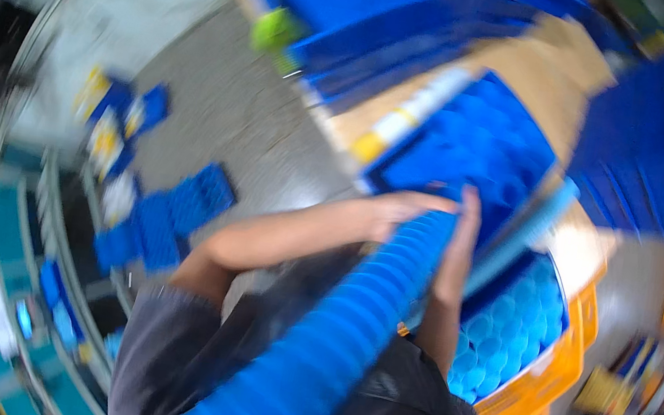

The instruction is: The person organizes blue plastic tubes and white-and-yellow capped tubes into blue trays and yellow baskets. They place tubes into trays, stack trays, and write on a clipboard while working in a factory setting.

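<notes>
A long stack of nested blue plastic cups or lids [321, 327] runs from the bottom of the view up towards a blue bin [489, 134]. My left hand [398, 210] grips the far end of the stack on one side, and my right hand [461, 238] presses it on the other side. The bin holds rows of blue round pieces. Beside it lies a white and yellow stack [415, 114] on a cardboard surface. A lighter blue stack [525, 235] lies along the bin's near edge. Motion blur hides the fingertips.
Orange crates [535, 395] stand at the right, by a container of light blue cups [500, 326]. Large blue bins [409, 21] are at the top. Blue containers [158, 221] sit at the left, near teal shelving or a conveyor [12, 264]. A green object [277, 31] is at the bench edge.
</notes>
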`<state>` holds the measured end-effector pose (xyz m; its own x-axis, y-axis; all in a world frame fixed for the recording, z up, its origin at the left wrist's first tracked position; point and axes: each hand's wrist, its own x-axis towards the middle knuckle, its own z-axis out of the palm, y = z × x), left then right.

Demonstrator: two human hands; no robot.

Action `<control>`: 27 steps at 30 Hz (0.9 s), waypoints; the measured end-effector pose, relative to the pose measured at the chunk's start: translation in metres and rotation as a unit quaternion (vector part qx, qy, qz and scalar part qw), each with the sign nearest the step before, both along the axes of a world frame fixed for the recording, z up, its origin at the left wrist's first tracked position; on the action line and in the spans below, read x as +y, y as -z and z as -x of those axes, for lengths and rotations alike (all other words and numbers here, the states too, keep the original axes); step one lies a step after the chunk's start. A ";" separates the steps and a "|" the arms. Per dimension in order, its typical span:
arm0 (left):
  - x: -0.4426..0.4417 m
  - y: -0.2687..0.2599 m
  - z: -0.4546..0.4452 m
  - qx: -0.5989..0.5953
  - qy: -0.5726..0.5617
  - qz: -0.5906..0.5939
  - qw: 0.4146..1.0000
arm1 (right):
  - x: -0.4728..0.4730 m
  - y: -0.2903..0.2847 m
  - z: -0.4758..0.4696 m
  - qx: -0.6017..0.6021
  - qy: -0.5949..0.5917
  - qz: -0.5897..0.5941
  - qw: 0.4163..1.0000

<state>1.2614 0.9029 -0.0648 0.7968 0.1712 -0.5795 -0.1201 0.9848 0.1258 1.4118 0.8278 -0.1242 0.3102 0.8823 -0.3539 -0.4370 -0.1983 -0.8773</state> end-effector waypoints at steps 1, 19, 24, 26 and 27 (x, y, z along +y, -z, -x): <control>-0.003 -0.001 -0.001 -0.018 0.010 -0.008 1.000 | -0.003 0.012 -0.002 -0.071 -0.002 -0.017 0.997; 0.018 -0.006 0.055 0.016 -0.063 0.017 0.998 | 0.069 -0.007 0.043 0.195 -0.088 0.166 0.963; 0.015 -0.015 0.064 0.022 -0.052 -0.001 0.998 | 0.065 0.004 0.046 0.311 -0.050 0.138 0.939; 0.011 -0.020 0.066 0.066 -0.063 0.002 0.996 | 0.060 0.000 0.054 0.294 -0.067 0.181 0.936; 0.010 -0.021 0.068 0.077 -0.069 0.004 0.995 | 0.058 -0.003 0.057 0.275 -0.089 0.194 0.937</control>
